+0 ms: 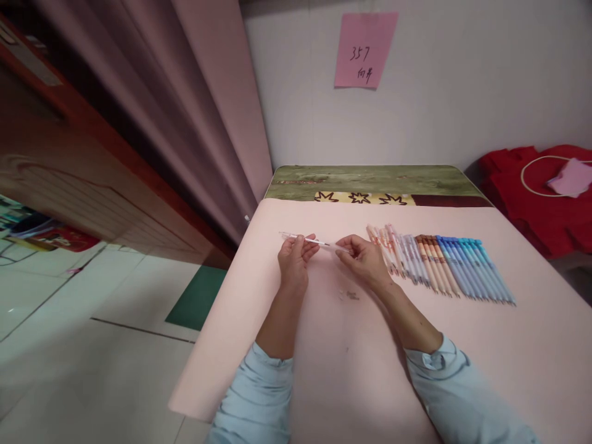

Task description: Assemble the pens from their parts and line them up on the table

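Observation:
My left hand (pixel 295 259) is closed around a slim white pen (pixel 316 242), which lies nearly level, its dark tip toward the right. A pale, see-through piece (pixel 339 247), perhaps a pen barrel or cap, is pinched in my right hand (pixel 363 259) close to that tip. I cannot tell whether the two parts touch. To the right of my right hand, several pens (pixel 444 265) lie side by side in a slanting row, in orange-white, grey-white, brown and blue groups. Small pale bits (pixel 351 295) rest on the pink sheet between my forearms.
A pink sheet (pixel 485 370) covers most of the green-topped table (pixel 370 179). Against the wall behind hangs a pink paper (pixel 365 52) with handwriting. Red cloth (pixel 513 203) is at the right. A wooden door (pixel 92 154) and a curtain (pixel 208 92) stand at the left.

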`<act>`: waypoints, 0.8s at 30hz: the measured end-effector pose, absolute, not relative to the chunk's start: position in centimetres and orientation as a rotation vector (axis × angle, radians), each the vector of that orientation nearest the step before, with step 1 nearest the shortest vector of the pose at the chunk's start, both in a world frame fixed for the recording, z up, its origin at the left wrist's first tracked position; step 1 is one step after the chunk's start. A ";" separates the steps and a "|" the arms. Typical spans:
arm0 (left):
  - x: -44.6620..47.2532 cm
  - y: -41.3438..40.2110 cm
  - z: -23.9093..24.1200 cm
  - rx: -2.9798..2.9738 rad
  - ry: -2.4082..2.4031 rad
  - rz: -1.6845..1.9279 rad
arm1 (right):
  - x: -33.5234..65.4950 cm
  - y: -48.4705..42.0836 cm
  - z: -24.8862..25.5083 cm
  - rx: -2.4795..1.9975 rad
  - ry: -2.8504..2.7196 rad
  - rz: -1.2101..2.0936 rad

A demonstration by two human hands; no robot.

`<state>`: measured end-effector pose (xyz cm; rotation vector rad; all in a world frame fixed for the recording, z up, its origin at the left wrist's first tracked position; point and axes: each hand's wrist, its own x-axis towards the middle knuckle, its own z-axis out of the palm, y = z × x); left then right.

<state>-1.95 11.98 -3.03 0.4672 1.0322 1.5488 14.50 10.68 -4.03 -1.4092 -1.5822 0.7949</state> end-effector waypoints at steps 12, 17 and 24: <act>-1.9 12.0 -3.0 0.443 1.040 1.556 | 14.3 10.6 -3.7 -1.389 -1.602 0.829; -1.9 12.0 -3.1 0.424 1.048 1.561 | 14.3 10.7 -3.9 -1.383 -1.584 0.837; -2.0 12.0 -3.2 0.458 1.041 1.563 | 14.3 10.6 -3.9 -1.406 -1.579 0.829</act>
